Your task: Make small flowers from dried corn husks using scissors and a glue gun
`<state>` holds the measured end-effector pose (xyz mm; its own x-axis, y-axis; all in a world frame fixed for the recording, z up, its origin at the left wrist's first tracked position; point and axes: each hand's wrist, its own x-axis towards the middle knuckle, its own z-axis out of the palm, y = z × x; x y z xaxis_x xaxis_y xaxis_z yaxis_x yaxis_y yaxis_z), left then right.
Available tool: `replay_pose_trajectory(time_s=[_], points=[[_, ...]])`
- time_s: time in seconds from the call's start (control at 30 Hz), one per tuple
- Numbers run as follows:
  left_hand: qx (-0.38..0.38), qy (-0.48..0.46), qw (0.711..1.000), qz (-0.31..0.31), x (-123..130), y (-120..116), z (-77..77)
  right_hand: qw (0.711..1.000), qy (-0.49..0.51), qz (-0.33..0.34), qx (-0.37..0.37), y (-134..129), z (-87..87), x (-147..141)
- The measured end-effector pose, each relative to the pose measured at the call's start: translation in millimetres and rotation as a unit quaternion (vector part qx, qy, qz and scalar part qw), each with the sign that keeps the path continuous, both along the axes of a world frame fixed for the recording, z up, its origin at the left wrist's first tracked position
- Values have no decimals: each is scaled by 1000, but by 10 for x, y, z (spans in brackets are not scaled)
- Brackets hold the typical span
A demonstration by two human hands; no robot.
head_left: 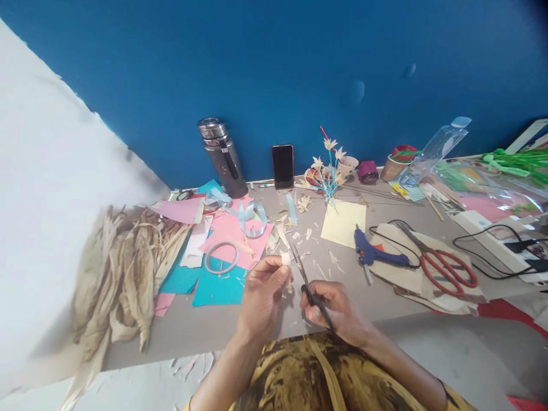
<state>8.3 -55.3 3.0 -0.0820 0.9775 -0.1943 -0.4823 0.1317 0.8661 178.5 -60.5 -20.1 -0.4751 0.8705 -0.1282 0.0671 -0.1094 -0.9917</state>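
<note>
My left hand [264, 288] pinches a small pale piece of dried husk [286, 260] between thumb and fingers, above the front of the table. In my right hand [331, 308] is a pair of black-handled scissors [305, 274], its blades pointing away from me and up to the left, close beside the husk piece. The blades look nearly closed and apart from the husk. Small husk scraps [309, 234] lie scattered behind both hands. A bunch of husk flowers on blue stems [329, 171] stands farther back, near a pale yellow paper square [343, 222].
Dried husks [128, 274] hang over the table's left edge. Coloured paper [220, 288], a tape roll [221, 258], a flask [226, 162] and a phone [283, 165] lie or stand left and back. A blue glue gun [381, 256], red-handled scissors [447, 269] and power strip [492, 240] are right.
</note>
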Motion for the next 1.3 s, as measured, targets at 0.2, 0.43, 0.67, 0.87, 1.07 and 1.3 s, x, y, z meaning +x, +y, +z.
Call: replay_pose_trajectory(time_s=[0.2,0.43,0.67,0.87,1.07,1.3], points=[[19,-14,1000,20,73,-3,0,1000,9,7,12,-48,-29,-37],[18,11,999,49,117,-25,-22,1000,21,0,6,-60,-70,-41],[19,4,998,58,169,-18,10,999,40,-1,-13,-40,-35,-65],[20,1,998,62,171,-14,-18,998,50,-9,-26,-37,-39,-79],[11,-4,999,49,146,-22,-44,998,57,-11,-29,-36,-51,-76],[6,4,999,45,94,-28,-79,997,64,-13,-33,-55,-98,-56]])
